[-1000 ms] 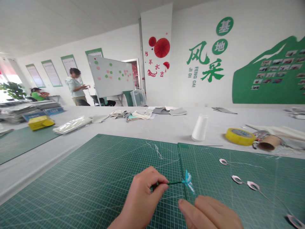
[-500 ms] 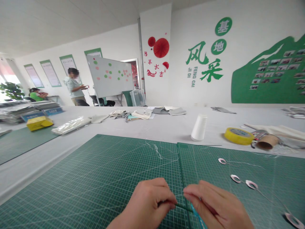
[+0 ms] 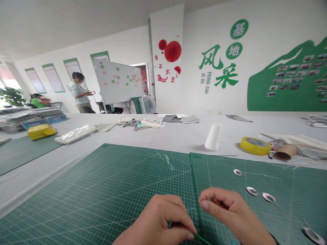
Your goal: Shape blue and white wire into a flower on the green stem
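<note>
My left hand (image 3: 163, 217), low in the middle of the view, pinches the end of a thin green strip (image 3: 203, 239) between thumb and forefinger. The strip runs down to the right and leaves the picture at the bottom edge. To its right, my right hand (image 3: 230, 211) is raised over the mat, with thumb and forefinger closed together; whatever they hold is too small to make out. Both hands are above the green cutting mats (image 3: 122, 190). Several pale oval rings with threads, such as one ring (image 3: 269, 197), lie right of my right hand.
A white thread cone (image 3: 213, 137) stands behind the mats. Right of it are a yellow tape roll (image 3: 255, 146) and a cardboard tube (image 3: 286, 152). Loose threads (image 3: 169, 162) lie on the mat. Fabric pieces (image 3: 150, 121) and a yellow packet (image 3: 41, 131) are farther back. A person (image 3: 79, 92) stands beyond the table.
My right hand has moved up and away from the strip. My left hand has shifted slightly right and down with the strip. The blue thing under my right hand is now mostly out of view.
</note>
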